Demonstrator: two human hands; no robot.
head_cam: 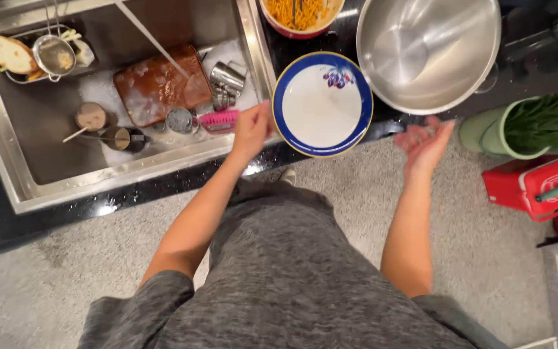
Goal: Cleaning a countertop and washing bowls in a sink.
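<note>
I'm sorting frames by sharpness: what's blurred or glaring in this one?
Head view: the right hand is motion-blurred, the left hand slightly soft; the plate and steel bowl are sharp. Glare spots sit on the wet black counter and the sink rim; the top right corner is dark.

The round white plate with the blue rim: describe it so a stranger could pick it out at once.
Start at the steel sink and move right onto the black counter. The round white plate with the blue rim lies there at the counter's front edge, just right of the left hand, with the big steel bowl beyond it. Alone among the dishes, it has a small purple motif near its top.
</note>
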